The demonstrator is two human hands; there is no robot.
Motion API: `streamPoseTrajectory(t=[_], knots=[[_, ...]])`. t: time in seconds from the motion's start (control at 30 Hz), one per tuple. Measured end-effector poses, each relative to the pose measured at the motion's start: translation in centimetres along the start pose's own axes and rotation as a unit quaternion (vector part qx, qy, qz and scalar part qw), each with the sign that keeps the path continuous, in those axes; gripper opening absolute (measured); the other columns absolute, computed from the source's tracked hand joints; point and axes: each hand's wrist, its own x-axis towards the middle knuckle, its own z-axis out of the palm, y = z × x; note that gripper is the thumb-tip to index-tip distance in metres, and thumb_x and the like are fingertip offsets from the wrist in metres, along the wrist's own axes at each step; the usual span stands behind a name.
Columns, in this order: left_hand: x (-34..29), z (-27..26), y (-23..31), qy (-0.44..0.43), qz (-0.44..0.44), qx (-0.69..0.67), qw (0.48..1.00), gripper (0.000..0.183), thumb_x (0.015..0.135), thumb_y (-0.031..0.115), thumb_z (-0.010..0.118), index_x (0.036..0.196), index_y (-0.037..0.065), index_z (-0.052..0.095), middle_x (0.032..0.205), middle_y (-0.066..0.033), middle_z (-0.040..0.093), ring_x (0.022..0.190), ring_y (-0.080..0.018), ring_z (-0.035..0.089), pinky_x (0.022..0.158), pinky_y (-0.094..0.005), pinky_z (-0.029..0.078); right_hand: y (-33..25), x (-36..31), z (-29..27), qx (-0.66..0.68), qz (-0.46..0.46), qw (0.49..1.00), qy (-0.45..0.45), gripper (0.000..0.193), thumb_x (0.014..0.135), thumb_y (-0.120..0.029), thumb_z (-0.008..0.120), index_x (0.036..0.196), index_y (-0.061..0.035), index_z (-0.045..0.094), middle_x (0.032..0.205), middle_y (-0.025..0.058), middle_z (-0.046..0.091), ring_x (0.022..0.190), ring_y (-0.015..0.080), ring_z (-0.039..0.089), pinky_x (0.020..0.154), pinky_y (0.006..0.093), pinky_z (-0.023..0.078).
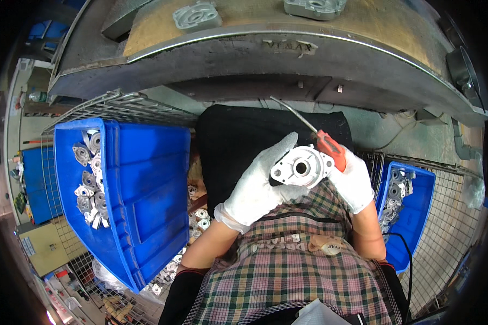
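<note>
A silvery cast metal housing (315, 161), with a round centre hole and a bolt hole at each end, is held up over my lap. My left hand (255, 189), in a white glove, grips it from the left, thumb below and fingers behind. The gloved right hand (352, 181) is closed round the red handle of a screwdriver-like tool (331, 150). Its thin metal shaft points up and to the left, away from the housing. My right hand is close by the housing's right end; whether it touches cannot be made out.
At the left a large blue bin (152, 184) holds several similar castings; a smaller blue bin (421, 216) with more stands at the right. Ahead runs a workbench (222, 59) with castings (197, 16) on top. Wire mesh (444, 222) lies beside the right bin.
</note>
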Motion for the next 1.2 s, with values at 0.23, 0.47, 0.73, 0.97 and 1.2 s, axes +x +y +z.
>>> streamPoseTrajectory(t=[0.23, 0.47, 0.73, 0.97, 1.2], knots=[[-0.1, -0.5, 0.4, -0.016, -0.039, 0.012, 0.999, 0.077, 0.077, 0.013, 0.077, 0.141, 0.001, 0.037, 0.140, -0.0137, 0.045, 0.128, -0.0221, 0.045, 0.108, -0.0334, 0.035, 0.4, -0.6, -0.1, -0.016, -0.007, 1.000, -0.023, 0.044, 0.077, -0.031, 0.068, 0.113, -0.0051, 0.060, 0.087, 0.0226, 0.065, 0.083, 0.0391, 0.065, 0.072, 0.0400, 0.052], [1.4, -2.9, 3.5, 0.019, -0.030, -0.020, 0.999, 0.080, 0.074, 0.004, 0.078, 0.140, -0.004, 0.034, 0.138, -0.0146, 0.046, 0.127, -0.0211, 0.045, 0.108, -0.0331, 0.034, -2.5, -0.1, -1.2, -0.107, -0.015, 0.994, -0.003, 0.036, 0.080, -0.031, 0.070, 0.103, -0.0036, 0.065, 0.083, 0.0205, 0.066, 0.078, 0.0369, 0.066, 0.068, 0.0383, 0.052], [7.4, -8.3, 10.8, 0.187, 0.152, -0.028, 0.970, 0.077, 0.067, -0.002, 0.078, 0.135, -0.004, 0.043, 0.130, -0.0120, 0.054, 0.117, -0.0203, 0.054, 0.102, -0.0328, 0.041, -1.0, 0.2, -1.2, -0.071, 0.015, 0.997, -0.023, 0.031, 0.080, -0.030, 0.070, 0.101, -0.0074, 0.066, 0.079, 0.0176, 0.067, 0.076, 0.0334, 0.067, 0.068, 0.0350, 0.052], [18.8, -13.3, 18.4, 0.293, 0.195, 0.068, 0.934, 0.064, 0.075, 0.006, 0.072, 0.132, -0.007, 0.045, 0.108, -0.0114, 0.062, 0.084, -0.0131, 0.060, 0.072, -0.0241, 0.049, -0.3, 0.7, -1.2, -0.103, 0.051, 0.991, -0.070, 0.040, 0.079, -0.043, 0.069, 0.105, -0.0119, 0.067, 0.083, 0.0173, 0.067, 0.083, 0.0351, 0.066, 0.072, 0.0395, 0.053], [33.5, -20.8, 17.5, 0.280, 0.109, 0.136, 0.944, 0.060, 0.076, 0.020, 0.079, 0.126, -0.001, 0.053, 0.105, -0.0109, 0.065, 0.092, -0.0159, 0.062, 0.080, -0.0279, 0.050, -0.2, 1.3, -1.9, -0.157, 0.041, 0.985, -0.063, 0.034, 0.078, -0.038, 0.073, 0.095, -0.0087, 0.068, 0.080, 0.0167, 0.067, 0.077, 0.0348, 0.066, 0.067, 0.0378, 0.052]])
